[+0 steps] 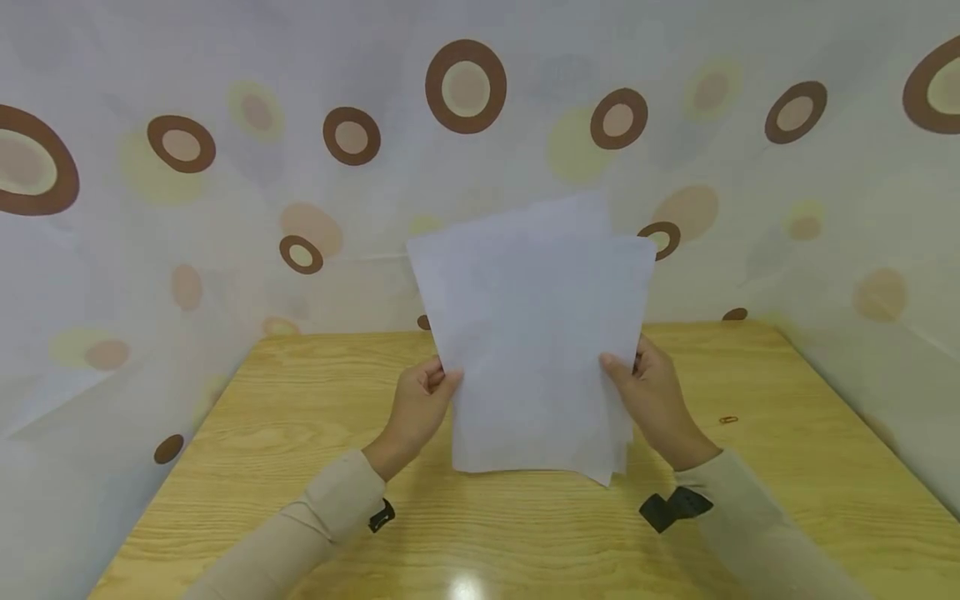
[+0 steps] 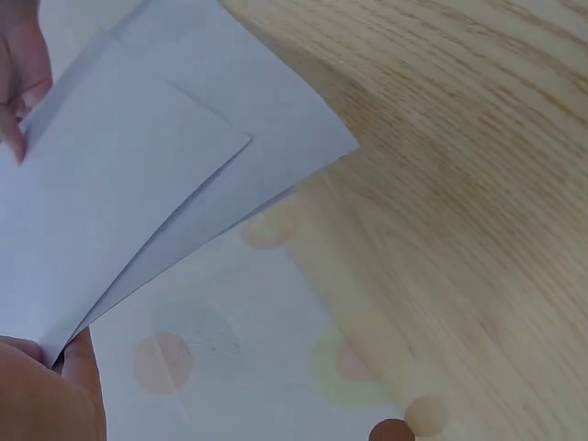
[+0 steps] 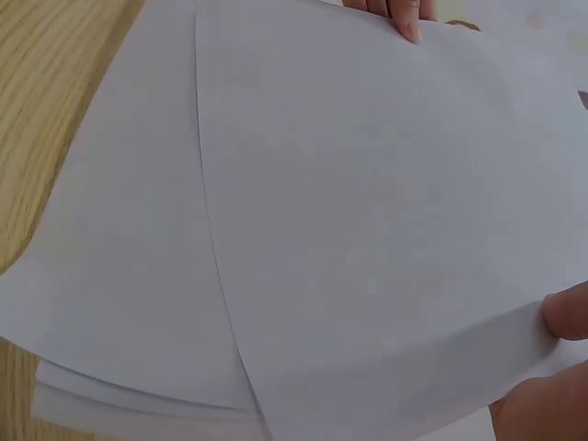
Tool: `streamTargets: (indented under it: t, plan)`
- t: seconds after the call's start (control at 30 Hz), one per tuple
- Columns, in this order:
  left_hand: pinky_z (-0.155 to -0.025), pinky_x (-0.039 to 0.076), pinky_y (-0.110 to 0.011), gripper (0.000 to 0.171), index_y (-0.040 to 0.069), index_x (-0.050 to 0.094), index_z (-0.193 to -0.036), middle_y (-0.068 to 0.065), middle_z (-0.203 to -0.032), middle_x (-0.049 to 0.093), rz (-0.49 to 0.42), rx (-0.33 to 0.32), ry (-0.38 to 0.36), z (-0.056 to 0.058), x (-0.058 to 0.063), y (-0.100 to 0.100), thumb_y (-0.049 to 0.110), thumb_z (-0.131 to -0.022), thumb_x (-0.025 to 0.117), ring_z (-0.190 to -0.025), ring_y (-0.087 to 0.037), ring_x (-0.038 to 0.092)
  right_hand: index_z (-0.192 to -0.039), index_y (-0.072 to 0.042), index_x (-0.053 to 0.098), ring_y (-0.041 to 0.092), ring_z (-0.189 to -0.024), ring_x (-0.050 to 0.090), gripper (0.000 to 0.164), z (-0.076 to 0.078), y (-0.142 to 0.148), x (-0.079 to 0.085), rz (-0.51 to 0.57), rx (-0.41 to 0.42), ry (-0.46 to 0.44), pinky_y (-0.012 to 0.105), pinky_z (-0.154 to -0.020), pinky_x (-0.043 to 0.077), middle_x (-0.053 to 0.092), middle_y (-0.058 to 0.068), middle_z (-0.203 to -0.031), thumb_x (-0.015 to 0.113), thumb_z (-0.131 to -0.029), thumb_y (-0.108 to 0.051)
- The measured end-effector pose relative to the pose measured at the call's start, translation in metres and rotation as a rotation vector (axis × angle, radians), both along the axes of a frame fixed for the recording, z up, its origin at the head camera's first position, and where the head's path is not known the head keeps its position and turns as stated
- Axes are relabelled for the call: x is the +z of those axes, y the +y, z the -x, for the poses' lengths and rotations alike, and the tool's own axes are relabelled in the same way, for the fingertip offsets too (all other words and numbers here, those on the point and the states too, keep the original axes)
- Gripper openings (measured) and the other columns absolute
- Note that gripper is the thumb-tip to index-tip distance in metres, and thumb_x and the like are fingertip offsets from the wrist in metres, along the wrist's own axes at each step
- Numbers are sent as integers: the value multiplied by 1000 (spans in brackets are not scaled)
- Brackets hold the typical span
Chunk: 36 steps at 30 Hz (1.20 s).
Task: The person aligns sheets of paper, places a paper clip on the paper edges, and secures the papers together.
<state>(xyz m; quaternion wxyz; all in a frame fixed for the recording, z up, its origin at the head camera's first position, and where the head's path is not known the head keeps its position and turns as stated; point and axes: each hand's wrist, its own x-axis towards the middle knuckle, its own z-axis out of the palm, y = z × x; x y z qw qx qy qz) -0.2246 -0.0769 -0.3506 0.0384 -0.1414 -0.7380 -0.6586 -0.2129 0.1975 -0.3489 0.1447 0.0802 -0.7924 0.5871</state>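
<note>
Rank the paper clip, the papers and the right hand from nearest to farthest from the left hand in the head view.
1. Papers: in the left hand, held at their left edge.
2. Right hand: across, gripping their right edge.
3. Paper clip: on the table, right of the right hand.

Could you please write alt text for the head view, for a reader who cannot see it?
A person's left hand and right hand hold unevenly stacked white sheets above a wooden table, gripping opposite side edges. An orange paper clip lies on the table to the right; a patterned backdrop stands behind.
</note>
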Motion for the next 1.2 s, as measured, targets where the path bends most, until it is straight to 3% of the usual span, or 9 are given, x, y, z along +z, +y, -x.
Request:
streamTargets:
  t: [0.1,0.23,0.47,0.63,0.8,0.93,1.1,1.2]
  plan:
    - [-73,52,-32,24,-7,57,-110,-22,-99,63,14,19,41,-5,9,2,2,-88,53,-87,-26,63,-119,2,46,10,-90,59,33,-3,0,5,18,9,39,25,-69,51,56,17,-111,49,-92,-17]
    - [-72,52,-32,23,-7,57,-109,-21,-98,63,3,34,82,-7,12,3,2,-88,53,-85,-25,63,-118,3,46,9,-88,59,33,-6,0,12,12,21,73,24,-69,51,56,17,-107,50,-91,-17]
    - [-76,51,-28,25,-3,56,-111,-17,-103,63,-83,18,128,5,-3,2,6,-88,53,-89,-23,63,-118,2,47,9,-90,60,36,-9,4,21,3,51,138,23,-70,51,57,12,-107,51,-91,-22]
    - [-78,50,-30,24,-3,56,-109,-18,-103,63,-108,2,211,5,-7,2,8,-88,53,-91,-24,63,-117,1,49,11,-90,61,31,-10,6,19,-1,94,219,24,-70,51,59,6,-106,51,-91,-16]
    - [-80,49,-30,24,-3,57,-108,-18,-102,63,-108,-2,236,4,-12,0,10,-88,53,-91,-22,63,-115,1,51,13,-88,62,26,-10,5,16,3,134,286,25,-69,52,60,2,-104,50,-91,-9]
    - [-79,49,-27,24,-3,57,-109,-18,-102,63,-91,-4,199,2,-14,-1,8,-89,52,-90,-17,63,-113,2,52,12,-87,62,26,-7,5,8,15,117,258,24,-69,51,60,5,-103,51,-90,-9]
    - [-65,50,-21,22,-6,57,-108,-20,-97,64,15,12,110,-6,-13,1,3,-89,51,-77,-17,62,-118,0,50,9,-89,60,32,-4,6,-11,6,99,128,24,-70,51,58,14,-109,50,-91,-17]
    - [-69,51,-24,25,-5,57,-111,-19,-97,64,48,20,95,-5,-22,2,7,-89,52,-82,-21,63,-122,0,47,8,-94,57,37,-5,5,-19,-30,80,86,19,-73,49,55,15,-114,50,-92,-21]
